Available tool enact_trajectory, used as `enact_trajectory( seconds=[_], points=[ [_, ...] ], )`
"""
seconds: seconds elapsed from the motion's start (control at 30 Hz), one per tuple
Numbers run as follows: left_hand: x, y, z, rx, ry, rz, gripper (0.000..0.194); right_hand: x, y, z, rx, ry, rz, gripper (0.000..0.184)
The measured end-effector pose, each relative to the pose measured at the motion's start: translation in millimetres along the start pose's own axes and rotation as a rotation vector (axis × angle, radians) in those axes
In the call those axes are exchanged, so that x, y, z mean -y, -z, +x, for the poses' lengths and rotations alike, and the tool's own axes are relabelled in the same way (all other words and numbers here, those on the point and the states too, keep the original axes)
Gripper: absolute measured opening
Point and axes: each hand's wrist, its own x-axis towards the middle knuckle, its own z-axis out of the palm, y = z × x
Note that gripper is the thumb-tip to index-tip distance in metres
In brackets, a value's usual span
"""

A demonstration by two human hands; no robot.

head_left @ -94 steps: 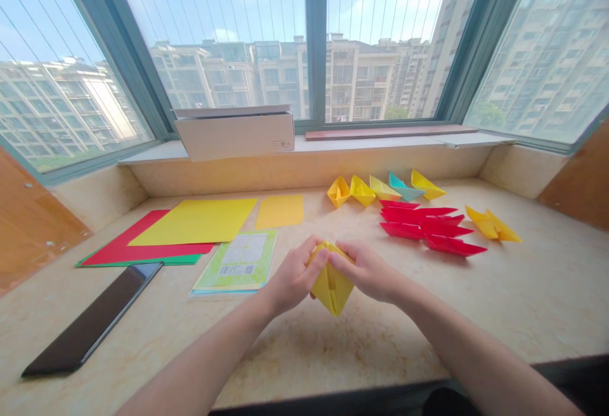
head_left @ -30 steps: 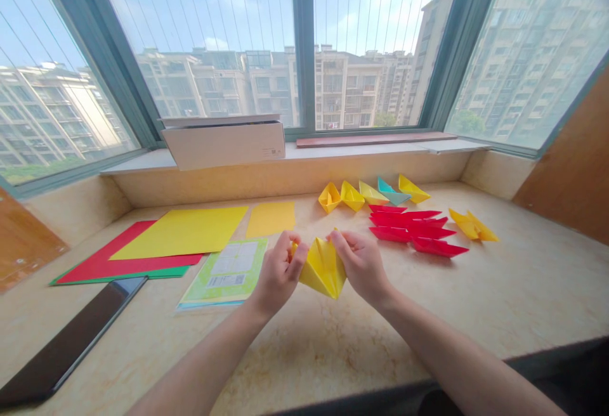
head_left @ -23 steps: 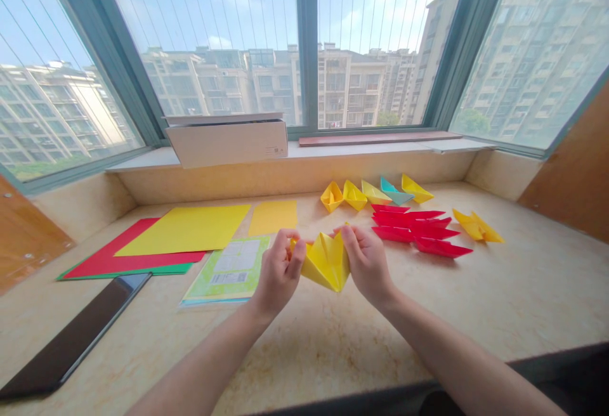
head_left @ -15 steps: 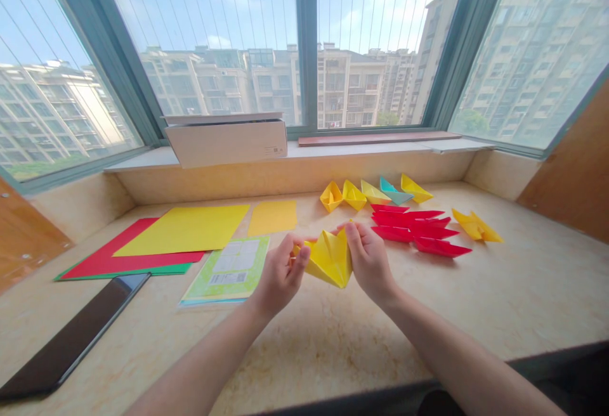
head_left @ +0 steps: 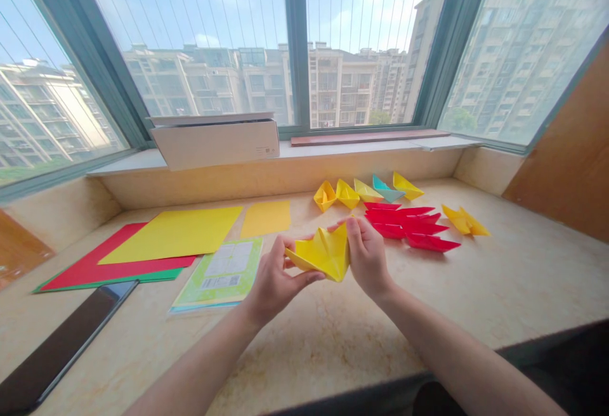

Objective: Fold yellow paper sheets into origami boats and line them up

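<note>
Between my hands, above the counter, is a yellow paper boat point(head_left: 326, 252) with a raised peak in its middle. My left hand point(head_left: 280, 273) is closed on its left end, thumb along the lower edge and fingers behind. At the other end my right hand point(head_left: 368, 254) pinches the paper, its thumb near the top corner. The fingertips behind the paper are partly hidden. Just past my right hand lie several red paper boats point(head_left: 432, 243), set close together.
A row of yellow and blue folded boats point(head_left: 347, 194) stands at the back, another yellow folded piece point(head_left: 465, 221) at right. Leftward lie yellow sheets point(head_left: 176, 232), a red sheet point(head_left: 118, 257), a green paper pack point(head_left: 223, 270) and a black phone point(head_left: 71, 340). A white box point(head_left: 219, 143) rests on the sill.
The left thumb has slid down from the paper's front to its lower edge, and the boat's left side looks wider and more spread. The camera view has shifted slightly.
</note>
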Motion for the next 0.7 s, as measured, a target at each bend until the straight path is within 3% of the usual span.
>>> enact_trajectory(
  seconds=[0.2,0.33,0.7],
  points=[
    [-0.7,-4.2,-1.1,-0.072,-0.063,-0.154,0.048,0.0,-3.1,0.6,-0.079,0.042,0.088,0.041],
    [-0.4,-4.7,-1.9,-0.094,-0.111,-0.168,0.048,1.0,-2.6,0.6,-0.064,0.054,0.131,0.042],
    [15.6,4.4,-3.0,0.0,-0.259,0.008,0.052,10.7,11.7,2.4,0.418,0.074,0.177,0.043]
  ],
)
